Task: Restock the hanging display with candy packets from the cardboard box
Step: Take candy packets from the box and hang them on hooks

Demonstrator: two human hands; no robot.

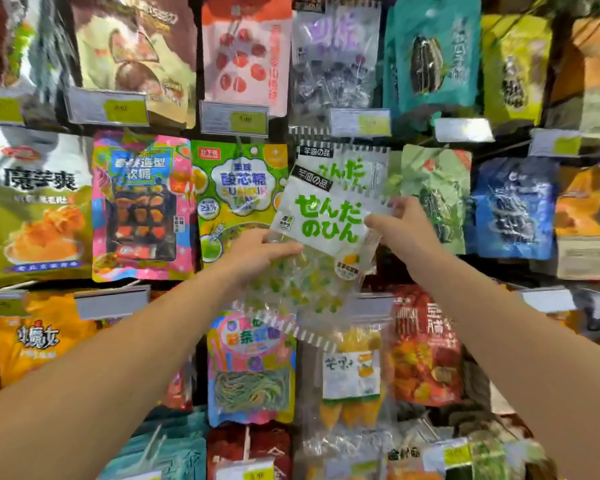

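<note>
While both arms reach forward | left hand (262, 249) and right hand (400, 225) grip candy packet (326, 220) (tilted)

Brightness: the hanging display (194, 202) is evenly and brightly lit; no single source is seen.
Shadows: only soft, dark gaps are found between the rows of packets.
Glare: pale sheen is carried by the clear candy packet (323, 220) and by the price tags (234, 118).
Blur: print at the display's top edge and lower right corner is smeared.
Distortion: edges are bowed by the wide lens.
Sharpness: the centre is rendered clearest.
</note>
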